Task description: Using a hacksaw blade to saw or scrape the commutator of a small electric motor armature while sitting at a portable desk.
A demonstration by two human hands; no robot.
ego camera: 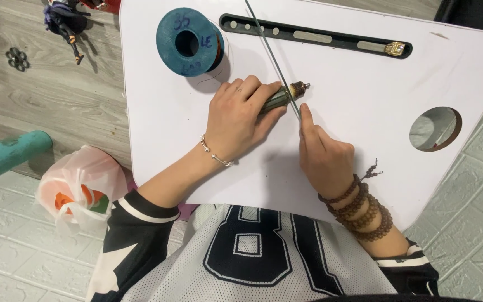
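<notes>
Right now the left hand (240, 114) is gripping a small cylindrical tool w/ a metal tip (286, 95), fingers wrapped round it, pressing it down on the white lap table (364, 100) near the middle. The right hand (322, 154) is lying beside it, fingers curled, forefinger stretched out and touching a thin grey rod (275, 59) that's running diagonally up past the table's far edge & crossing the tool's tip. A blue spool (188, 42) is sitting just behind the left hand. A dark slotted groove (314, 37) is running along the table's far side.
</notes>
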